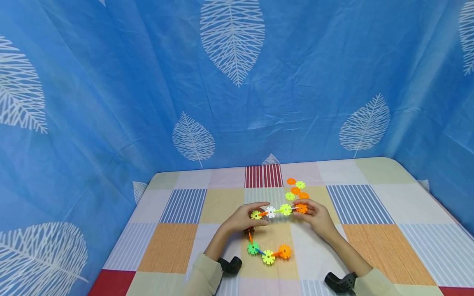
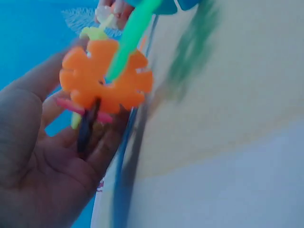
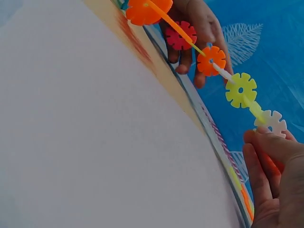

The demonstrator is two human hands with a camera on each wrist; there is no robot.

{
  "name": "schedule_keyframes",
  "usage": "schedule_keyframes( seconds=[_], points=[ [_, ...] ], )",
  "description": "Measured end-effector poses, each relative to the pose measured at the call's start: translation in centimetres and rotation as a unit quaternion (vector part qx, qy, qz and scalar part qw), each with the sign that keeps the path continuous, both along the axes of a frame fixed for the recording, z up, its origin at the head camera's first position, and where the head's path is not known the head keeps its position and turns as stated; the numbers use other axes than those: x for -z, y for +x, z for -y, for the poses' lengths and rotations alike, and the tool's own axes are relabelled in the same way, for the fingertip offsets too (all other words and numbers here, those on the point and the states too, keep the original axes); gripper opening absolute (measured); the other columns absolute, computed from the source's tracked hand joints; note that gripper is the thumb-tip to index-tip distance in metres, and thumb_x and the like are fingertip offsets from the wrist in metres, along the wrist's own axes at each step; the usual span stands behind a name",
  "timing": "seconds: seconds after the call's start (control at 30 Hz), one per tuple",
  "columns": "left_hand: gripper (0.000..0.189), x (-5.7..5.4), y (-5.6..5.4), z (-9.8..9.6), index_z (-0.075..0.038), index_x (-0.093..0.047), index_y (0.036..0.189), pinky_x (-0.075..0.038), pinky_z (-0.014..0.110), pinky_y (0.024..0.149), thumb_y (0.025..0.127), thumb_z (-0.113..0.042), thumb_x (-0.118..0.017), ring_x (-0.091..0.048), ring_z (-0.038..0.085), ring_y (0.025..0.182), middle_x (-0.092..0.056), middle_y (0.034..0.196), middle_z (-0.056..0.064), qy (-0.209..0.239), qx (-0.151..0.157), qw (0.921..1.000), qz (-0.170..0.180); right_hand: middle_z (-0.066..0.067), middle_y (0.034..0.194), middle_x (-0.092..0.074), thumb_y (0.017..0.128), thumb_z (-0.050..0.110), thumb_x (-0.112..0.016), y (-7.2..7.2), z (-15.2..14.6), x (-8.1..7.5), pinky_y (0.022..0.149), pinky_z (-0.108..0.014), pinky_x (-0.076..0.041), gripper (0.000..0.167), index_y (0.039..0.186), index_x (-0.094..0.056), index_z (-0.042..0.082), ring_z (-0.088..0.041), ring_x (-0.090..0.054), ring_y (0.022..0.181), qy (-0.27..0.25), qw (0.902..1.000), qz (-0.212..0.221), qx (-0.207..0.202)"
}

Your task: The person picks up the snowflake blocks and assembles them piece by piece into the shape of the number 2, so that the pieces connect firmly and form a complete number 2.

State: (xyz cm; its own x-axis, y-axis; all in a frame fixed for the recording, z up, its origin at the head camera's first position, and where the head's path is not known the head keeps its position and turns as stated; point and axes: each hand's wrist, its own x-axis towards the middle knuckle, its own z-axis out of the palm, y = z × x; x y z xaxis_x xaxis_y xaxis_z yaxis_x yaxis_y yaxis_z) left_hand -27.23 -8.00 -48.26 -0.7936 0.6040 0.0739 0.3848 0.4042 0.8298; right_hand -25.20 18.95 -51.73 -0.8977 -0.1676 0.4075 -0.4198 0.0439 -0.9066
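Observation:
A chain of notched plastic snowflake discs, joined edge to edge, curves between both hands in the head view. My left hand (image 1: 246, 216) is curled round its left part, near a yellow disc (image 1: 256, 215); in the left wrist view an orange disc (image 2: 104, 73) stands before the fingers. My right hand (image 1: 314, 216) pinches the chain's right end, beside an orange disc (image 1: 301, 208) and white disc (image 3: 271, 123). A white disc (image 1: 270, 212) and a lime disc (image 1: 285, 209) span the gap. From the left hand, the chain runs nearer me through a green disc (image 1: 253, 248) to an orange end disc (image 1: 284, 251).
Several loose orange and lime discs (image 1: 295, 190) lie just beyond the right hand. A patchwork cloth (image 1: 222, 205) covers the table. Behind it hangs a blue curtain (image 1: 296, 102) with white leaf prints. Black wrist devices (image 1: 232, 266) sit by the sleeves.

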Motion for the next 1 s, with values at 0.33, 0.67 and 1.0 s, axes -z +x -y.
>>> schedule_keyframes(
  seconds=[0.33,0.67,1.0],
  points=[
    [0.026,0.0,0.1,0.1,-0.017,-0.068,0.11,-0.034,0.019,0.046,0.085,-0.019,-0.067,-0.044,0.008,0.048,-0.065,0.076,0.003,0.03,-0.017,0.999,0.029,-0.025,0.115,-0.056,0.09,0.004,-0.058,0.3,-0.6,-1.2,0.076,-0.026,-0.049,0.039,0.127,-0.048,-0.004,-0.012,-0.059,0.096,0.07,0.9875,0.05,-0.132],
    [0.023,-2.9,1.6,-0.8,-0.007,-0.068,0.108,-0.032,0.018,0.046,0.085,-0.007,-0.066,-0.047,0.014,0.049,-0.067,0.078,0.003,0.025,0.0,0.9996,0.014,-0.02,0.092,-0.067,0.095,0.016,-0.052,0.5,0.9,-2.4,0.055,-0.032,-0.052,0.038,0.123,-0.051,-0.01,-0.025,-0.064,0.064,0.126,0.9469,0.158,-0.25],
    [0.063,-3.9,1.7,-0.2,-0.009,-0.036,0.14,-0.046,0.024,0.072,0.085,-0.007,-0.066,-0.058,0.018,0.078,-0.057,0.102,0.026,0.098,0.021,0.9927,0.067,-0.019,0.094,-0.066,0.094,0.019,-0.054,0.3,0.1,-2.3,0.06,-0.029,-0.05,0.043,0.124,-0.05,-0.01,-0.025,-0.063,0.067,0.085,0.9704,0.157,-0.162]
  ],
)
